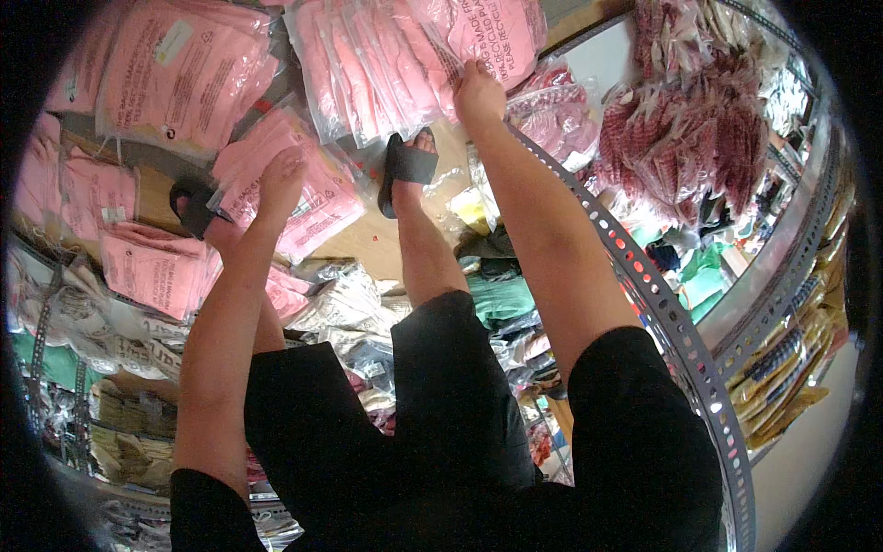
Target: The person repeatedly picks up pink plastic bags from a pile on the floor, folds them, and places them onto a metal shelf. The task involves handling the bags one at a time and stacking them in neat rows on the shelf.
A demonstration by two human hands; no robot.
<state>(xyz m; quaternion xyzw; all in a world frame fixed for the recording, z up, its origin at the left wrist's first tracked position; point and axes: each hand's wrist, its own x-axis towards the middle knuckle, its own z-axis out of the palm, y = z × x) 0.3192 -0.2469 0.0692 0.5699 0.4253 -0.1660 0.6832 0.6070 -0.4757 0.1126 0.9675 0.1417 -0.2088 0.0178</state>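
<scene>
My right hand (479, 96) grips the edge of a clear plastic bag with a pink folded garment (493, 34), at the right end of a row of similar bags (365, 76). My left hand (281, 176) lies over another bagged pink garment (321, 207) near my left foot; whether its fingers hold the plastic is not plain. The bags bear printed writing. More pink bagged garments (190, 76) lie at the upper left, and a smaller stack (162, 265) is below them.
Perforated metal shelf posts (645, 276) curve past my right arm. Bagged dark red garments (683, 138) fill the right shelf. Clear-wrapped clothes (345, 297) lie beneath my legs. My feet, in black slides (407, 165), stand on a tan surface among the bags.
</scene>
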